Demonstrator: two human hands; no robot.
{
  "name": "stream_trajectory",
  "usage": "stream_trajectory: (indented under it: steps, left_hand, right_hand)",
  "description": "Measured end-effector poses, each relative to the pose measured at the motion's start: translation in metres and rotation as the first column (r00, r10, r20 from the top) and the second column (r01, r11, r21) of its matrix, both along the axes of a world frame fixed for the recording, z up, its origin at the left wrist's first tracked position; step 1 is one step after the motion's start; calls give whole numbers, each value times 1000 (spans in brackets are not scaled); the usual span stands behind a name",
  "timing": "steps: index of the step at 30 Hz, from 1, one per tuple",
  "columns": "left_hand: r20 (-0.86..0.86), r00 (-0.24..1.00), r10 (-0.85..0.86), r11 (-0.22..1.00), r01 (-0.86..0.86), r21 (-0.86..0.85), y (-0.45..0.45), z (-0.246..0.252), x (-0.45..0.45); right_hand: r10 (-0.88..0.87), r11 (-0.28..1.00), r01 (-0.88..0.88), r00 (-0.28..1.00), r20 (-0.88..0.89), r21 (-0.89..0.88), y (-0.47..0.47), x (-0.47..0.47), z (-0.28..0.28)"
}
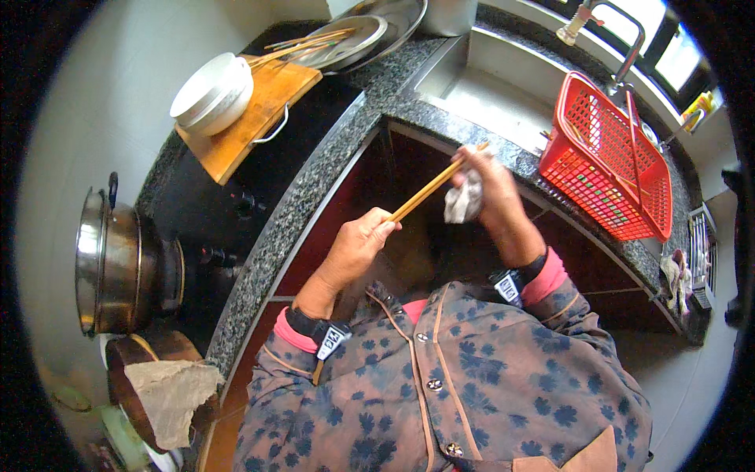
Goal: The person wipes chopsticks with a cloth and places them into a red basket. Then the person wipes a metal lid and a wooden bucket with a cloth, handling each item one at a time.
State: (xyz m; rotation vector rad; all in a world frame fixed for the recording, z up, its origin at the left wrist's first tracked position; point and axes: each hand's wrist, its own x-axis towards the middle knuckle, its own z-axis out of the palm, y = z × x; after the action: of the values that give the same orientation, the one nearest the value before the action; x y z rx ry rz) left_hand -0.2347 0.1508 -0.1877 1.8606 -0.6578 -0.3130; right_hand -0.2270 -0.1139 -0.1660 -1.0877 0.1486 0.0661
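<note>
My left hand (363,239) grips the near end of a pair of wooden chopsticks (427,190), which slant up to the right in front of my body. At their far end, the fingers of my right hand (486,177) close around them with a crumpled whitish cloth (464,199) hanging from the palm. More chopsticks (307,47) lie partly over a metal dish (354,44) and the end of a wooden cutting board (265,112). Stacked white bowls (215,97) stand on that board. A red plastic basket (613,159) at the right holds a few thin sticks.
A steel sink (501,100) with a tap (634,53) is set in the granite counter (307,171). Steel pots (118,259) stand on the black hob at the left, above a brown round vessel partly covered by a torn brownish sheet (171,395). A rag (676,280) hangs at the far right.
</note>
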Motion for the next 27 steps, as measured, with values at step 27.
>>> stream_trajectory:
  steps: [27]
  left_hand:
    - [-227,970,-88,994,102,50,6,-26,-5]
  right_hand:
    - [705,16,427,637,313,-904,-6,-28,-23]
